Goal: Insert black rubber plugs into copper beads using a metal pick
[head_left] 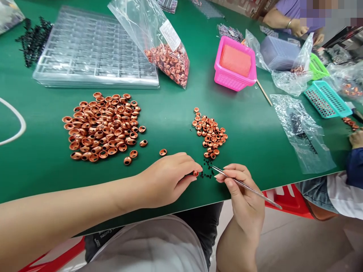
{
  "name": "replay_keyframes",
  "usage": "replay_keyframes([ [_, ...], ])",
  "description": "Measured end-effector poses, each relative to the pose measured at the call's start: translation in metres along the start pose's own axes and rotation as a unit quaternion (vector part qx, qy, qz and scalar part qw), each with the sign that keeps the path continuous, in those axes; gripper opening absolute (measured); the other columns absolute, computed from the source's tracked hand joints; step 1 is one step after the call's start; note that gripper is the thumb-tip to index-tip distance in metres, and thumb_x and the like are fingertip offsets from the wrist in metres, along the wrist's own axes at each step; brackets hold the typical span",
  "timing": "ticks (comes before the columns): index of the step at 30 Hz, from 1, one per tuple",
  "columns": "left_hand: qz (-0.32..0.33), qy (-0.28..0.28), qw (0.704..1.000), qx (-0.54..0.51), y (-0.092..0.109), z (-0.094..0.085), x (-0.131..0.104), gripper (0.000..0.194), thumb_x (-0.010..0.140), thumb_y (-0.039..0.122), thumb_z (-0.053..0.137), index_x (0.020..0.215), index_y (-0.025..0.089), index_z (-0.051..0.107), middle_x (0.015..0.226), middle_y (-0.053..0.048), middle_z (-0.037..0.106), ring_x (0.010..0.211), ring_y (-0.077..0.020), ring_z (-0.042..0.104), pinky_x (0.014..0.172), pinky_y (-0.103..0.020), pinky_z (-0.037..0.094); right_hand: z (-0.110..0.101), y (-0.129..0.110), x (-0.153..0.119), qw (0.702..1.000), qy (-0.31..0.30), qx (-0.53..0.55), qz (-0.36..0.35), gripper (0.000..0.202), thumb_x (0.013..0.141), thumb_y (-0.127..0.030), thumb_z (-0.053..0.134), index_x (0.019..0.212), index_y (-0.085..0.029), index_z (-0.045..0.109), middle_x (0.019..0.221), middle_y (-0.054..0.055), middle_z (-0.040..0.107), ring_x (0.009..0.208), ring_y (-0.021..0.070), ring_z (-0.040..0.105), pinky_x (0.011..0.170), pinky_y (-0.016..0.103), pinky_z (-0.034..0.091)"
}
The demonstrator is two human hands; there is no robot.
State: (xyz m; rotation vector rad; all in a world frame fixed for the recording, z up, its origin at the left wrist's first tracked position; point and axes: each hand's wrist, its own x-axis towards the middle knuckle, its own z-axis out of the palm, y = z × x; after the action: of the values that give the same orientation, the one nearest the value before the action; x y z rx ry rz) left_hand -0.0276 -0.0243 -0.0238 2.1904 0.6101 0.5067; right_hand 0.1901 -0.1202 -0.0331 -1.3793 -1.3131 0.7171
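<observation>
My left hand (172,177) is closed, its fingertips pinching a small copper-coloured cup-shaped piece (196,173) just above the green table. In my right hand (244,189) is a pair of metal tweezers (246,185), tips pointing left over a scatter of tiny black bits (208,174). Whether the tips hold a bit is too small to tell. Beyond the hands lies a small heap of copper pieces (211,132). A larger heap of open copper cups (102,126) with dark holes spreads to the left, and a single cup (163,152) sits near my left hand.
Stacked clear plastic trays (96,49), black sprue parts (34,39) and a bag of copper pieces (170,62) stand at the back left. A pink basket (235,81) with an orange block is ahead. At right are a clear bag (303,132), a turquoise basket (327,99) and other people.
</observation>
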Motion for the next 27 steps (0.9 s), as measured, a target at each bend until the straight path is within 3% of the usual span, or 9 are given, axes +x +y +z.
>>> replay_keyframes([
  [9, 0.005, 0.020, 1.000, -0.013, -0.009, 0.001, 0.000, 0.018, 0.097, 0.017, 0.049, 0.110, 0.017, 0.062, 0.097, -0.005, 0.067, 0.089, -0.0180, 0.060, 0.078, -0.029, 0.046, 0.004, 0.004, -0.004, 0.999, 0.013, 0.020, -0.022, 0.023, 0.092, -0.012, 0.061, 0.106, -0.026, 0.073, 0.105, 0.005, 0.072, 0.097, 0.0174, 0.070, 0.076, 0.030, 0.063],
  [15, 0.007, 0.020, 1.000, -0.014, -0.009, 0.001, -0.001, 0.018, 0.096, 0.017, 0.050, 0.109, 0.017, 0.063, 0.096, -0.005, 0.068, 0.088, -0.0179, 0.060, 0.077, -0.028, 0.047, 0.008, 0.000, -0.011, 0.994, 0.094, 0.023, 0.059, 0.024, 0.085, -0.016, 0.073, 0.108, -0.022, 0.070, 0.098, 0.005, 0.077, 0.083, 0.0199, 0.076, 0.073, 0.034, 0.066],
  [17, 0.004, 0.019, 1.000, -0.013, -0.009, 0.001, -0.001, 0.017, 0.095, 0.017, 0.051, 0.108, 0.017, 0.063, 0.094, -0.005, 0.068, 0.087, -0.0181, 0.060, 0.076, -0.028, 0.046, 0.006, -0.001, -0.010, 0.994, 0.086, 0.020, 0.060, 0.020, 0.083, -0.016, 0.074, 0.102, -0.021, 0.071, 0.098, 0.005, 0.077, 0.084, 0.0207, 0.076, 0.074, 0.034, 0.066],
  [22, -0.009, 0.017, 1.000, -0.017, -0.007, 0.000, 0.000, 0.015, 0.095, 0.017, 0.051, 0.104, 0.017, 0.063, 0.091, -0.004, 0.067, 0.084, -0.0181, 0.058, 0.072, -0.028, 0.045, 0.002, 0.006, -0.008, 0.999, 0.041, -0.005, -0.011, 0.023, 0.083, -0.009, 0.071, 0.100, -0.025, 0.071, 0.105, 0.003, 0.076, 0.098, 0.0203, 0.074, 0.081, 0.032, 0.065],
  [27, -0.022, 0.006, 1.000, -0.021, -0.005, -0.002, 0.001, 0.015, 0.095, 0.016, 0.050, 0.103, 0.018, 0.063, 0.090, -0.004, 0.065, 0.082, -0.0174, 0.057, 0.071, -0.028, 0.044, 0.003, 0.009, -0.009, 0.998, 0.030, -0.051, -0.029, 0.022, 0.086, -0.009, 0.066, 0.100, -0.026, 0.067, 0.098, 0.001, 0.075, 0.093, 0.0176, 0.073, 0.080, 0.031, 0.062],
])
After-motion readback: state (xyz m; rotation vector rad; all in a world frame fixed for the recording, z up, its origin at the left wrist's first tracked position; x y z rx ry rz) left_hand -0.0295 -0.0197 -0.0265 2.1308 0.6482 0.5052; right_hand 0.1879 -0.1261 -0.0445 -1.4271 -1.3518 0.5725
